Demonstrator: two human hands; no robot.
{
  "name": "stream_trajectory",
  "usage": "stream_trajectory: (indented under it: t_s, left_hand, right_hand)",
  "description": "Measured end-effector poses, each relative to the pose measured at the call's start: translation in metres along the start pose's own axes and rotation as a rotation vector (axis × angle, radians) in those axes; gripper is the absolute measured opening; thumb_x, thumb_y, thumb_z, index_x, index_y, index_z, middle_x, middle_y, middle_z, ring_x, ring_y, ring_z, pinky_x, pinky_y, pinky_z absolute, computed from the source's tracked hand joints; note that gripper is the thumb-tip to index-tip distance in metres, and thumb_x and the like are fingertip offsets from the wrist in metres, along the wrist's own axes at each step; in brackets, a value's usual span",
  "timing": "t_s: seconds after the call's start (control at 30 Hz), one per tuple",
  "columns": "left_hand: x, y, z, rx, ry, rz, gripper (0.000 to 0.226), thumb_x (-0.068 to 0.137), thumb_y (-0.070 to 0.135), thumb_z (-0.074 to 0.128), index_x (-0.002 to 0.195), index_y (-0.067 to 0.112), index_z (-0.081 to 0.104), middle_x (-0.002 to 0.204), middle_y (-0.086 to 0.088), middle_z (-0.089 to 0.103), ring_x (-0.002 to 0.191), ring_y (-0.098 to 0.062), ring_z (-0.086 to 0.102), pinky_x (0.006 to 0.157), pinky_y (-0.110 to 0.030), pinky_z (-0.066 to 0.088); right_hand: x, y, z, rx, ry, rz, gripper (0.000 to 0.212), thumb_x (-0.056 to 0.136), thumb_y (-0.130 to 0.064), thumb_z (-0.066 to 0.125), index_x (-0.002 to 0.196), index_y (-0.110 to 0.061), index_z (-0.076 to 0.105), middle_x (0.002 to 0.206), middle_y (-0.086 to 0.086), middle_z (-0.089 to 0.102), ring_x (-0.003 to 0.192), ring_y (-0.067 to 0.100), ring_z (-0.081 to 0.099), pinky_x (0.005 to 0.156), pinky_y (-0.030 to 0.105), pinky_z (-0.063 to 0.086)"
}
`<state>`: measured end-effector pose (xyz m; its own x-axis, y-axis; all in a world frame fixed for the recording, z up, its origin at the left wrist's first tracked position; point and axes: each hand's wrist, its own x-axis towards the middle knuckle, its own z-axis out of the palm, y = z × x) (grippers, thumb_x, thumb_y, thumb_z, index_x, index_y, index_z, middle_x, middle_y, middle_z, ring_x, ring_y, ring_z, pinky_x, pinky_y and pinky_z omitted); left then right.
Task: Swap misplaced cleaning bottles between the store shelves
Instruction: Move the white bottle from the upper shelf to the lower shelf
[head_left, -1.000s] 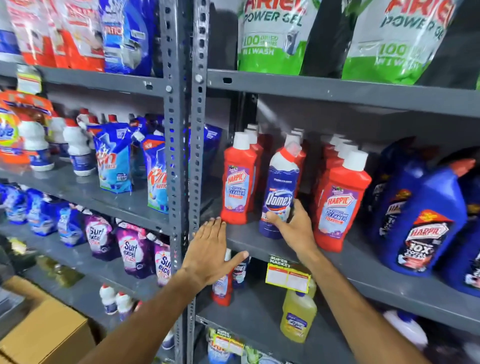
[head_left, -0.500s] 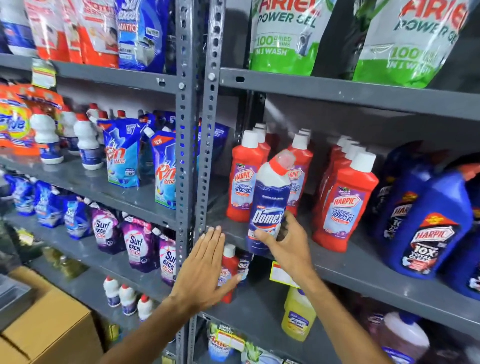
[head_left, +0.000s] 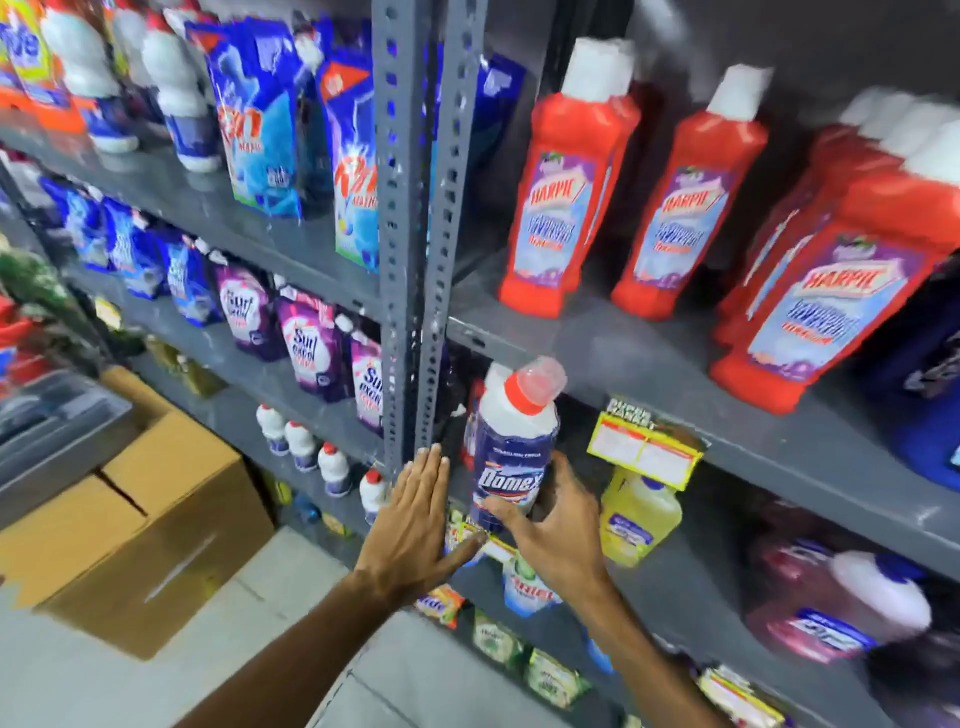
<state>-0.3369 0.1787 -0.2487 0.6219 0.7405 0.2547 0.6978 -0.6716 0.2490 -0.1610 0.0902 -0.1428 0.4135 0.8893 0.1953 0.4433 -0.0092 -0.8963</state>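
- We judge the step in hand to be the carry: our right hand (head_left: 558, 535) is clamped on the lower body of the Domex bottle (head_left: 511, 452), fingers wrapped round its base.
- The Domex hangs in the air just below the edge of the shelf (head_left: 649, 358) that bears the Harpic bottles (head_left: 563, 197), so it is off that shelf and in front of the tier beneath.
- Our left hand (head_left: 415, 525) is flat and spread, fingers together, holding nothing; it sits just left of the Domex, by the foot of the upright (head_left: 402, 218). We cannot tell whether it touches the metal.
- Next, we think the Domex must go among its own kind. Small white bottles with red caps (head_left: 301, 441) stand left of the upright on a lower tier and may match, though blur hides their labels.
- That move calls for keeping the bottle upright and clear of the upright.
- The Domex is smooth plastic: white shoulders, blue sleeve, angled neck with red collar and clear cap.
- The Harpic bottles are red, flat-sided, with white caps.
- The shelf is grey painted steel; the upright is perforated.
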Motion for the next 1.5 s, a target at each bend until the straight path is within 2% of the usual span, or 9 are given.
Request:
stream_trajectory:
  t_s: [0.17, 0.37, 0.6, 0.77, 0.93, 1.07, 1.13, 1.37, 1.5]
  left_hand:
    - [0.001, 0.004, 0.069, -0.034, -0.106, -0.045, 0.106, 0.098, 0.076, 0.042, 0.157, -0.012, 0.03, 0.167, -0.03, 0.027, 0.156, -0.043, 0.026, 0.123, -0.049, 0.019]
    - [0.024, -0.003, 0.144, -0.031, -0.204, -0.131, 0.113, 0.098, 0.082, 0.018, 0.157, -0.014, 0.027, 0.167, -0.034, 0.023, 0.156, -0.047, 0.026, 0.129, -0.053, 0.017]
    - [0.061, -0.007, 0.174, 0.04, -0.197, -0.268, 0.124, 0.092, 0.088, 0.003, 0.155, -0.016, 0.028, 0.164, -0.036, 0.029, 0.155, -0.048, 0.03, 0.128, -0.058, 0.026]
    - [0.076, -0.005, 0.179, 0.116, -0.196, -0.32, 0.125, 0.089, 0.09, 0.011, 0.158, -0.015, 0.019, 0.168, -0.035, 0.019, 0.158, -0.045, 0.02, 0.131, -0.054, 0.014]
    - [0.076, -0.004, 0.176, 0.171, -0.236, -0.325, 0.125, 0.087, 0.091, 0.002, 0.161, -0.01, 0.005, 0.172, -0.031, 0.006, 0.162, -0.041, 0.007, 0.133, -0.051, 0.006]
    - [0.075, -0.003, 0.172, 0.182, -0.256, -0.324, 0.124, 0.087, 0.092, -0.003, 0.162, -0.007, -0.003, 0.173, -0.029, -0.001, 0.163, -0.038, 0.001, 0.133, -0.05, 0.004]
    - [0.075, -0.003, 0.171, 0.183, -0.265, -0.327, 0.124, 0.085, 0.092, -0.006, 0.162, -0.006, -0.006, 0.173, -0.028, -0.004, 0.163, -0.038, -0.002, 0.133, -0.05, 0.003]
    - [0.074, -0.002, 0.169, 0.153, -0.27, -0.333, 0.124, 0.086, 0.092, -0.007, 0.162, -0.005, -0.007, 0.173, -0.028, -0.007, 0.163, -0.038, -0.004, 0.133, -0.05, 0.001]
    - [0.072, -0.002, 0.168, 0.137, -0.266, -0.321, 0.121, 0.075, 0.088, -0.029, 0.155, -0.003, -0.021, 0.172, -0.027, -0.011, 0.162, -0.038, -0.007, 0.133, -0.051, 0.002]
  right_hand:
    - [-0.004, 0.086, 0.016, 0.038, 0.032, 0.144, 0.051, 0.073, 0.0, 0.091, 0.112, -0.014, 0.062, 0.101, -0.016, 0.076, 0.085, -0.013, 0.072, 0.075, 0.011, 0.053]
    - [0.023, 0.179, 0.026, 0.038, 0.141, 0.217, 0.05, 0.079, -0.011, 0.089, 0.111, -0.035, 0.06, 0.103, -0.003, 0.082, 0.093, 0.017, 0.08, 0.086, 0.047, 0.063]
    - [0.069, 0.221, 0.023, 0.029, 0.24, 0.181, 0.044, 0.076, -0.023, 0.09, 0.107, -0.034, 0.06, 0.098, -0.012, 0.079, 0.089, 0.01, 0.077, 0.086, 0.05, 0.062]
    - [0.098, 0.233, 0.023, 0.025, 0.241, 0.146, 0.053, 0.075, -0.03, 0.09, 0.114, -0.046, 0.058, 0.119, 0.003, 0.076, 0.109, 0.024, 0.075, 0.098, 0.056, 0.058]
    - [0.116, 0.237, 0.026, -0.021, 0.276, 0.143, 0.052, 0.073, -0.036, 0.09, 0.111, -0.047, 0.056, 0.119, 0.008, 0.075, 0.109, 0.027, 0.075, 0.096, 0.059, 0.058]
    - [0.114, 0.229, 0.028, -0.027, 0.294, 0.162, 0.053, 0.078, -0.017, 0.092, 0.12, -0.018, 0.059, 0.12, 0.013, 0.074, 0.107, 0.028, 0.073, 0.096, 0.056, 0.059]
    - [0.113, 0.231, 0.03, -0.016, 0.294, 0.173, 0.052, 0.08, -0.018, 0.091, 0.119, -0.021, 0.057, 0.121, 0.012, 0.074, 0.108, 0.027, 0.074, 0.096, 0.055, 0.059]
    - [0.061, 0.215, 0.055, 0.103, 0.386, 0.235, 0.075, 0.087, -0.031, 0.085, 0.148, -0.009, 0.047, 0.145, 0.01, 0.057, 0.134, 0.02, 0.06, 0.105, 0.027, 0.055]
    - [0.024, 0.192, 0.084, 0.102, 0.253, 0.269, 0.057, 0.091, -0.037, 0.079, 0.139, -0.015, 0.058, 0.139, 0.002, 0.059, 0.129, 0.016, 0.06, 0.108, 0.046, 0.054]
